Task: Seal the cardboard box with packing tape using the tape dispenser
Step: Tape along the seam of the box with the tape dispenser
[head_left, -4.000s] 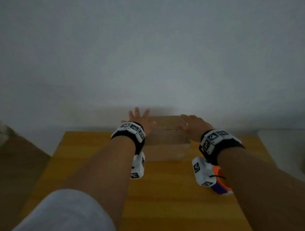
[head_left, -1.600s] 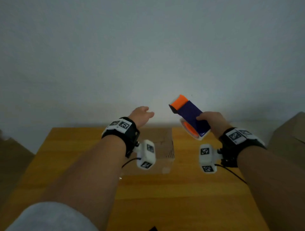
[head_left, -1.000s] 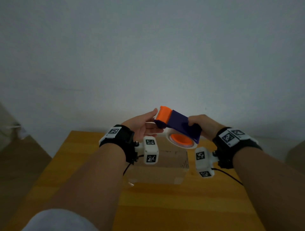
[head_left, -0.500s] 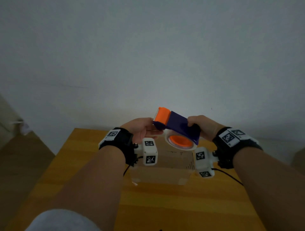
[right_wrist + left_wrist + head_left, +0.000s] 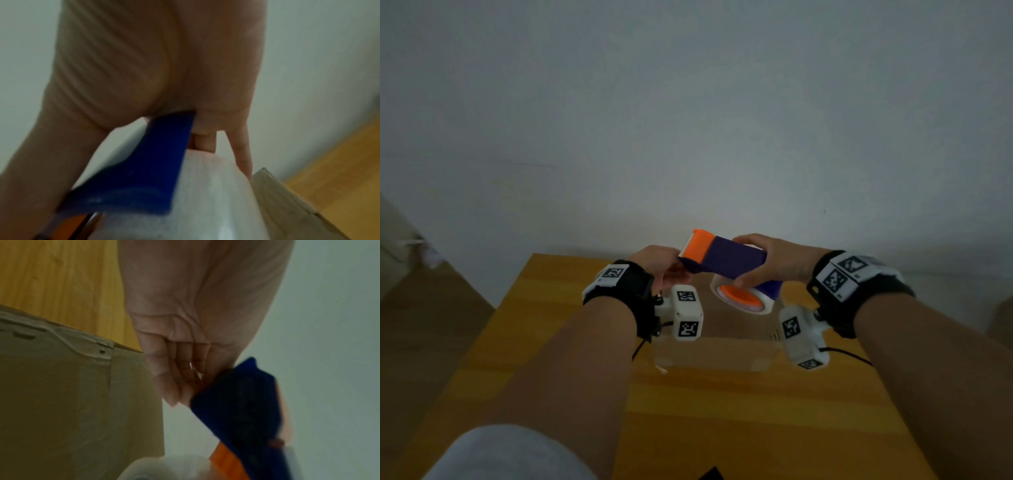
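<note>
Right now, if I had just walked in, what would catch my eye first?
The bright orange and blue tape dispenser, held up in the air between both hands: the right hand grips its blue body and the left hand holds the orange end. Its white roll of tape hangs beneath. Just under it a cardboard box sits on a yellow wooden table.

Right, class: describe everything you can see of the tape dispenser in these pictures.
The tape dispenser has a dark blue plastic-looking body, an orange front end and a pale tape roll on an orange hub beneath. It is held in the air, roughly level, above the cardboard box. The right hand grips its rear. The left hand holds the orange end; whether it is pinching tape there cannot be told.
</note>
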